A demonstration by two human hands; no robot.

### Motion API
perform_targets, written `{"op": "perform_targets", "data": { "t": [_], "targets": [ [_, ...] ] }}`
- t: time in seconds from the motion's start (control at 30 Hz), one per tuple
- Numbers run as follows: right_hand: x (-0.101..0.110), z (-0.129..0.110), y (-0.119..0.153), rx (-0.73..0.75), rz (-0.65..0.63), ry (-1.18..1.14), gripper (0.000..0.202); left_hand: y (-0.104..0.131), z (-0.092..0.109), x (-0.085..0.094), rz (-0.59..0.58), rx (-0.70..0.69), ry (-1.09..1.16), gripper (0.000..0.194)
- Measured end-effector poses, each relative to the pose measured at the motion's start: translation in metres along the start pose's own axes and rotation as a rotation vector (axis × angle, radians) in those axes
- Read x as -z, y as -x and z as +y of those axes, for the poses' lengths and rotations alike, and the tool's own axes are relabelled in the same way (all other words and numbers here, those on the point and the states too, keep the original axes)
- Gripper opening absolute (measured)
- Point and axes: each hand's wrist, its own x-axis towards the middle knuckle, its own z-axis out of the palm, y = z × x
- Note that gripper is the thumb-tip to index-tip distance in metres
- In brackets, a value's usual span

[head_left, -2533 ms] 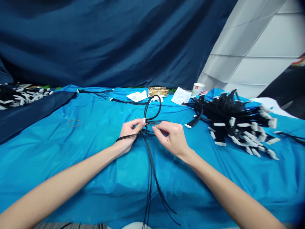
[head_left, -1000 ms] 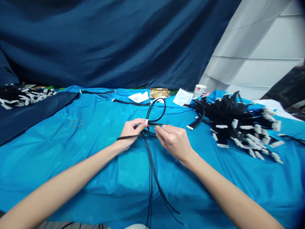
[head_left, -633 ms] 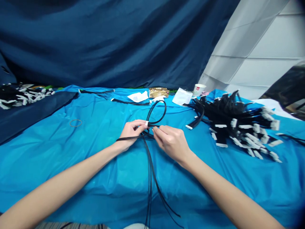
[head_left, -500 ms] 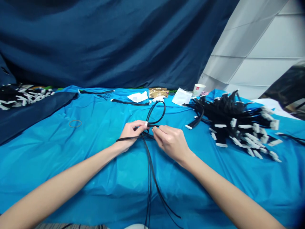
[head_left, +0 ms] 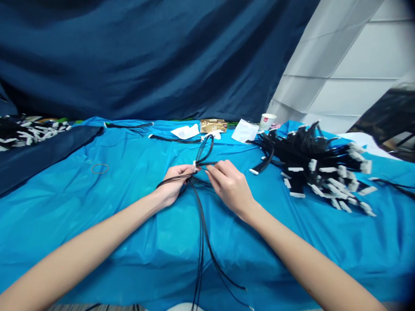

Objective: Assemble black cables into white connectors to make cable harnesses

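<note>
Between my hands, above the blue cloth, is a bundle of thin black wires (head_left: 201, 211) with a small white connector (head_left: 195, 166). My left hand (head_left: 175, 183) is closed on the connector end, pinching it between thumb and fingers; some wires lie across that hand's wrist. My right hand (head_left: 228, 181) pinches black wires just right of the connector. One group of wires loops up above the connector, and others hang toward the front edge with loose ends. Fingers hide part of the wires.
A large pile of black cables with white connectors (head_left: 324, 164) lies at right, another pile (head_left: 35, 131) at far left. Along the back are a gold packet (head_left: 213, 125), white papers (head_left: 245, 131) and a paper cup (head_left: 268, 122). A rubber band (head_left: 100, 168) lies left.
The wire loop above the connector has become smaller and narrower. My right hand has shifted slightly along the wires, still pinching. The whole view has moved a little.
</note>
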Motion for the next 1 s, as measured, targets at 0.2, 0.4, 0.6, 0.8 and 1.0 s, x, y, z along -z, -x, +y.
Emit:
{"op": "perform_targets", "data": {
  "t": [0.2, 0.4, 0.6, 0.8, 1.0],
  "targets": [
    [0.004, 0.000, 0.000, 0.227, 0.180, 0.063, 0.023, -0.012, -0.006, 0.010, 0.117, 0.126, 0.206, 0.014],
    [-0.009, -0.004, 0.003, 0.328, 0.000, -0.106, 0.016, -0.007, 0.005, 0.001, 0.166, 0.274, 0.341, 0.012],
    [-0.011, -0.005, 0.004, 0.264, 0.091, -0.053, 0.010, 0.000, 0.010, -0.007, 0.020, 0.305, 0.446, 0.018],
    [-0.008, -0.002, 0.006, 0.283, 0.198, -0.047, 0.006, 0.005, 0.012, -0.008, -0.057, 0.291, 0.503, 0.015],
    [-0.007, -0.002, 0.007, 0.318, 0.256, -0.023, 0.006, 0.010, 0.018, -0.010, -0.078, 0.312, 0.530, 0.017]
  ]
}}
